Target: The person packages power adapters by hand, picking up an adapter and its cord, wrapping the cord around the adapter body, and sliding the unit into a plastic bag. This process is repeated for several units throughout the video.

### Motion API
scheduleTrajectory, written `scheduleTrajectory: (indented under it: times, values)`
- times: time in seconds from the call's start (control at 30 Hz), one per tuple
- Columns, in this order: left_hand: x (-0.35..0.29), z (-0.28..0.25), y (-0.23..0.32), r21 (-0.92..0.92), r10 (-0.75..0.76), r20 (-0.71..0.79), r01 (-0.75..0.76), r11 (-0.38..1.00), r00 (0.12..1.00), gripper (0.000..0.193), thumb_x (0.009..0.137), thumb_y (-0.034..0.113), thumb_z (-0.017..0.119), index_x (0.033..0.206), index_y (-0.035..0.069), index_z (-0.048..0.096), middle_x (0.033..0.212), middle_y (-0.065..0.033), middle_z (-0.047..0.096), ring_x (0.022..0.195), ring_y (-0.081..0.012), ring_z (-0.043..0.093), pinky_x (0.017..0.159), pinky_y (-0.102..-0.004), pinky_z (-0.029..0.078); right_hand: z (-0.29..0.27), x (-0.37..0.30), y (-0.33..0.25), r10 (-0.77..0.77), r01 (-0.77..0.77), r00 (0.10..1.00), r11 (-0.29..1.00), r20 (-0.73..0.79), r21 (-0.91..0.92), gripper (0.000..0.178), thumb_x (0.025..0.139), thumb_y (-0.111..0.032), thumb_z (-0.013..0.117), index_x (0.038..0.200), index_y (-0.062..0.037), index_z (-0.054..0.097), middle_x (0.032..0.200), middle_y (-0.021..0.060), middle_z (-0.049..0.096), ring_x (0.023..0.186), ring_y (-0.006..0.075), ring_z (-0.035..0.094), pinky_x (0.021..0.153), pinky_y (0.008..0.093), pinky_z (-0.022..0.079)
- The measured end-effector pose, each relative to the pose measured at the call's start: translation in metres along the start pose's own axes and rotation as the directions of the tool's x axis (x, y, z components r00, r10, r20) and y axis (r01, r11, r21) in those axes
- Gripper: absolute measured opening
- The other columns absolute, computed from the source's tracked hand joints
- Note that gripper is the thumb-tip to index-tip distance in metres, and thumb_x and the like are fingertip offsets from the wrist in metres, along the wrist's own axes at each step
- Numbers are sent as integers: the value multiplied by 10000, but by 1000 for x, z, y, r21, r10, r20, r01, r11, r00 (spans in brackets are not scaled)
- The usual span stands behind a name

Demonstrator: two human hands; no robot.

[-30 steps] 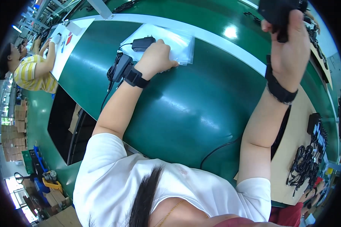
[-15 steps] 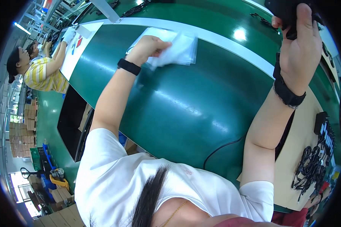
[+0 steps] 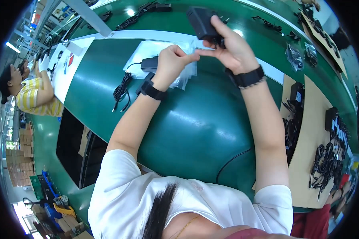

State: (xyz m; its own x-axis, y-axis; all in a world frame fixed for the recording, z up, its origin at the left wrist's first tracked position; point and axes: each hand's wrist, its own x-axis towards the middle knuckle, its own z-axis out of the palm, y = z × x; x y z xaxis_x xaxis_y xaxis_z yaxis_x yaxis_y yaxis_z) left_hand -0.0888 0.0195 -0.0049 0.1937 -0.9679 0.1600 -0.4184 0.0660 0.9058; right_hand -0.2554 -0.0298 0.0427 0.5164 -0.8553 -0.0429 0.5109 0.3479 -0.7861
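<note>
My right hand (image 3: 237,51) holds a black, box-shaped power adapter (image 3: 201,23) raised above the far side of the green table (image 3: 199,127). One of its fingers stretches toward my left fingertips. My left hand (image 3: 172,65) is closed in a pinch close to that finger; whatever lies between the fingertips is too small to make out. Beneath my left hand lies a stack of clear plastic bags (image 3: 141,51). Another black adapter (image 3: 149,63) rests on the bags, partly hidden by my hand, its bundled cable (image 3: 121,89) trailing onto the table.
Cardboard sheets (image 3: 307,159) on the right carry adapters and coiled black cables (image 3: 327,163). Bagged cables (image 3: 294,57) sit across the pale strip. A single black cable (image 3: 231,159) curves near my body. At the left, a person in a striped shirt (image 3: 36,93) works by a white surface.
My right hand has come in from the far right with the adapter, close to my left hand. The view has shifted, and the adapter and cable by the bags now show.
</note>
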Motion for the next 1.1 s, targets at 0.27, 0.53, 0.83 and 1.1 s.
scheduleTrajectory:
  times: [0.27, 0.53, 0.83, 1.1]
  values:
    - [1, 5, -17, 46, 72, 35, -73, 996, 997, 398, 593, 235, 816, 574, 44, 468, 543, -25, 510, 524, -84, 467, 479, -228, 393, -12, 24, 42, -11, 16, 985, 999, -171, 29, 329, 850, -316, 579, 1002, -30, 527, 847, 69, 569, 694, 150, 539, 652, 278, 491]
    - [15, -26, -10, -352, -136, -62, 106, 930, 989, 241, 769, 191, 665, 661, 28, 524, 555, -11, 513, 448, -72, 460, 426, -197, 386, -1, 15, 32, -230, 132, 973, 651, -30, -747, 401, 810, -364, 610, 948, 10, 562, 762, 44, 576, 580, 97, 537, 540, 238, 451]
    - [10, -37, 11, -447, -136, -94, 80, 891, 986, 222, 807, 204, 615, 744, -6, 580, 570, -20, 537, 484, -84, 493, 449, -207, 389, 24, -12, 53, -200, 358, 876, -342, 440, -869, 396, 736, -246, 653, 974, 39, 515, 865, 213, 571, 811, 358, 563, 703, 402, 457]
    - [-9, -15, 24, 228, 444, 6, -434, 872, 896, 160, 805, 163, 612, 813, 4, 631, 658, -104, 623, 575, -117, 574, 546, -229, 454, 20, 9, 45, -191, 170, 968, 21, 163, -985, 239, 726, -182, 611, 810, 35, 555, 752, 171, 611, 666, 269, 614, 547, 339, 492]
